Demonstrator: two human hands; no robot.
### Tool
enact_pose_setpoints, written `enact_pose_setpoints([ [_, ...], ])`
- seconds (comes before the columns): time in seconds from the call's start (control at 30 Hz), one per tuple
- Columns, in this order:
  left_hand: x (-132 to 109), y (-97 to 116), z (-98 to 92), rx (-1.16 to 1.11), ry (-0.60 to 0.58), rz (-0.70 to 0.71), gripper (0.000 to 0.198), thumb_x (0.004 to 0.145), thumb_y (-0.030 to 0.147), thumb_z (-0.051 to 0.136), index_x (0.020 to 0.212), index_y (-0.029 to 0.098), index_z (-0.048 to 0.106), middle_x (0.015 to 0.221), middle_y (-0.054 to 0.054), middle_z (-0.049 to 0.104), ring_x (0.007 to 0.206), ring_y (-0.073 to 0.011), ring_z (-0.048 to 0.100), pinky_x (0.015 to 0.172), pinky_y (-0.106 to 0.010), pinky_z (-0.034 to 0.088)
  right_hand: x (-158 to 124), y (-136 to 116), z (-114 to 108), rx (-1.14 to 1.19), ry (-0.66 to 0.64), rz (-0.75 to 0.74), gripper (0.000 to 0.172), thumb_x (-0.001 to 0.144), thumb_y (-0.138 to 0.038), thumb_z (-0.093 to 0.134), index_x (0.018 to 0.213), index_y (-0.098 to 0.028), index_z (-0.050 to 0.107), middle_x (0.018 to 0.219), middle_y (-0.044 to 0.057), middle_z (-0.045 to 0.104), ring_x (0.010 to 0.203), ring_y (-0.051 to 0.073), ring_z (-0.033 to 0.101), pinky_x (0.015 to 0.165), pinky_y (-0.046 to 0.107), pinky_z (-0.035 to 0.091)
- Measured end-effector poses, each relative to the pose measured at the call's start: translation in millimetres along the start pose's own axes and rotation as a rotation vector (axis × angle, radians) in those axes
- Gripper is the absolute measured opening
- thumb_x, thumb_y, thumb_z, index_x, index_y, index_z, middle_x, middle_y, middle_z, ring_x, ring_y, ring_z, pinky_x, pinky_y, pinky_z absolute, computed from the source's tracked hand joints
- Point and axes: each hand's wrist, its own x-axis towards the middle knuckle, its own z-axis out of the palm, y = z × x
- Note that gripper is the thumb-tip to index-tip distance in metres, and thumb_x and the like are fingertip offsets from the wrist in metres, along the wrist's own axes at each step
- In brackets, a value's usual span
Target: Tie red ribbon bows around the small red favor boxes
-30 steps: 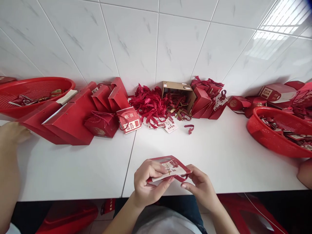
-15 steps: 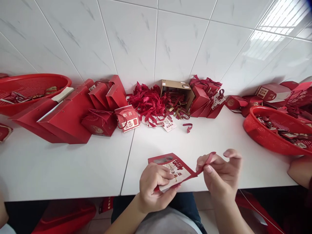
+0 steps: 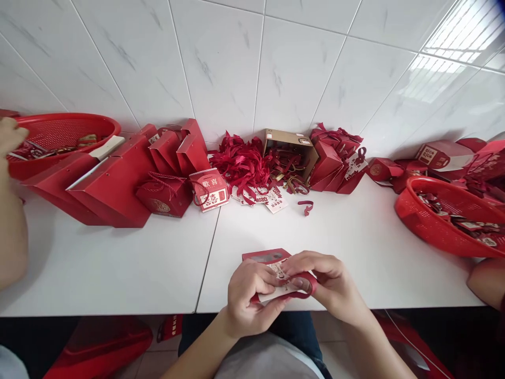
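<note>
Far L: co-worker's hand [image 3: 10, 136] at basket [image 3: 63, 129]. Ctr, table [image 3: 118, 263] front edge: L hand [image 3: 250, 300] grips the card [image 3: 262, 257], thumb on its face. R hand [image 3: 335, 284] pinches a ribbon [image 3: 310, 282] looped at the card's R corner. Judged: ribbon part-fitted, not yet secured. Far R: second basket [image 3: 430, 229] w/ red pcs.

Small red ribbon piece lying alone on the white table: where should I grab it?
Pinch the small curled red ribbon piece at its bend, coming straight down from above. It lies apart from the red ribbon pile, with bare white table all round.
</note>
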Motion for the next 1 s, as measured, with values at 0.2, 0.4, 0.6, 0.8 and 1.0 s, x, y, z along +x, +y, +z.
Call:
enact_pose_setpoints([
  [0.2,-1,-2,-0.9,-0.036,-0.006,-0.02,0.027,0.07,0.012,0.078,0.08,0.019,0.054,0.073,-0.003,0.07,0.07,-0.0196,0.07,0.063,-0.032,0.055,-5,1,2,0.092,-0.094,0.104,0.014,0.092,-0.02,0.062,0.099,-0.027,0.072,0.096,0.004,0.075,0.091,0.017,0.068,0.081,0.03,0.055],
  [0.4,-2,-3,-1.5,-0.065,-0.025,-0.041,0.029,0.069,0.011,0.078,0.081,0.019,0.053,0.076,-0.004,0.07,0.07,-0.0191,0.069,0.064,-0.032,0.055,-2,0,3,0.129,-0.109,0.097,0.014,0.094,-0.021,0.059,0.1,-0.027,0.071,0.093,0.003,0.074,0.088,0.015,0.068,0.08,0.028,0.054],
  [0.6,-2,-3,-0.9,-0.064,-0.015,-0.055,0.028,0.07,0.013,0.078,0.08,0.019,0.053,0.073,-0.003,0.069,0.07,-0.0195,0.069,0.064,-0.032,0.055,-4,3,3,0.166,-0.082,0.077,0.014,0.095,-0.021,0.058,0.1,-0.028,0.069,0.092,0.002,0.073,0.086,0.014,0.068,0.077,0.025,0.054],
  [0.8,0,-2,-0.5,-0.057,-0.003,-0.051,0.027,0.073,0.017,0.078,0.079,0.02,0.052,0.069,-0.002,0.067,0.067,-0.018,0.068,0.062,-0.03,0.055,-3,3,-4,0.128,-0.203,0.054,0.013,0.096,-0.027,0.056,0.1,-0.025,0.069,0.099,0.006,0.07,0.095,0.018,0.065,0.086,0.033,0.051],
  [1.0,0,-1,-2.2,-0.073,-0.014,-0.101,0.023,0.074,0.021,0.077,0.083,0.02,0.056,0.075,-0.005,0.071,0.065,-0.0183,0.067,0.061,-0.031,0.054,-1,-1,-10,0.05,-0.305,-0.042,0.014,0.096,-0.029,0.055,0.099,-0.024,0.068,0.097,0.008,0.067,0.095,0.021,0.062,0.088,0.039,0.05],
])
